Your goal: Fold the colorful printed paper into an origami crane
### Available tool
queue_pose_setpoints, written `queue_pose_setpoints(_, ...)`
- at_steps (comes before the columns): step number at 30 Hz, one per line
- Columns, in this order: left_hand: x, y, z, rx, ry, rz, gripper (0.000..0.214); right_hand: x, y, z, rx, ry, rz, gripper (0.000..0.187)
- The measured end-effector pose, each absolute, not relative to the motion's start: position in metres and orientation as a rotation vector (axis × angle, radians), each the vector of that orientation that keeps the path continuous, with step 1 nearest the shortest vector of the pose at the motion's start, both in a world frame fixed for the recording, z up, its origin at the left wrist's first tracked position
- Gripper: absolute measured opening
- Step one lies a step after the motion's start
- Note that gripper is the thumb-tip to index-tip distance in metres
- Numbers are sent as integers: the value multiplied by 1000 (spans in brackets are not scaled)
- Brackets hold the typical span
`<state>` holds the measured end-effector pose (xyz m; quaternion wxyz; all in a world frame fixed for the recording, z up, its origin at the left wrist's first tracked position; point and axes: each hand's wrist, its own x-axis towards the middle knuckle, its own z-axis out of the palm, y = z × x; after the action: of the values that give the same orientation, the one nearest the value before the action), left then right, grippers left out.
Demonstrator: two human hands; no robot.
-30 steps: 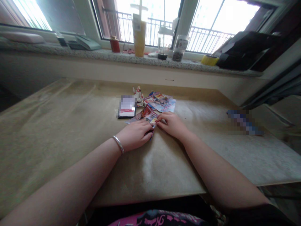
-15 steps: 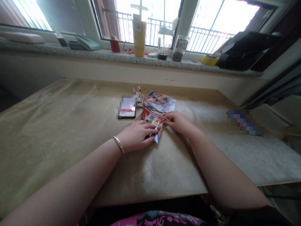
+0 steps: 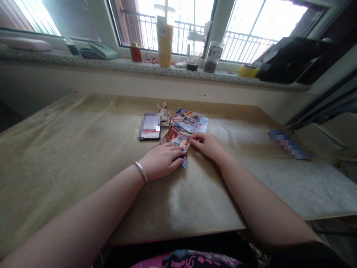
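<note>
A folded, colourful printed paper (image 3: 178, 136) lies on the table before me, part of a bunch of pleated paper gathered at a pinched middle. My left hand (image 3: 161, 158) rests flat on its near left part, fingers stretched out, a silver bangle on the wrist. At the paper's right edge, my right hand (image 3: 205, 144) pinches it between thumb and fingertips. Behind it, more fanned-out printed paper (image 3: 192, 121) spreads to the right. A crumpled, mostly white piece (image 3: 164, 113) stands up at the back left of the bunch.
A phone (image 3: 150, 126) with a lit, blurred screen lies left of the paper. Far right on the table (image 3: 83, 167) is a blurred blue item (image 3: 290, 144). The windowsill (image 3: 111, 63) holds a tall yellow container (image 3: 165, 44), a red jar (image 3: 135, 53), and a dark bag-like object (image 3: 290, 59).
My right hand has moved slightly left, bringing the paper's right edge inward, so the section under my hands looks narrower. My left hand has stayed almost still.
</note>
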<state>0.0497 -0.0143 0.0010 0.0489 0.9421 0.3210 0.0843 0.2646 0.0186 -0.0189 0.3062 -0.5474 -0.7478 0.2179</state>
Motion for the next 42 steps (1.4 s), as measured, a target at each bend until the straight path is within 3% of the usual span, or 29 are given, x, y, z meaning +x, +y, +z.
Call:
queue_pose_setpoints(10,49,-11,3,2788,936,239,36,288,20,-11,-1360,-2230,647,16)
queue_pose_setpoints(28,48,-9,-1,2687,963,291,46,266,19,-20,-1522,-2003,538,15)
queue_pose_setpoints(34,47,-9,-2,2793,908,264,44,278,18,-11,-1112,-2407,522,9)
queue_pose_setpoints(42,49,-14,2,2844,924,233,39,284,15,-4,-1201,-2474,473,16)
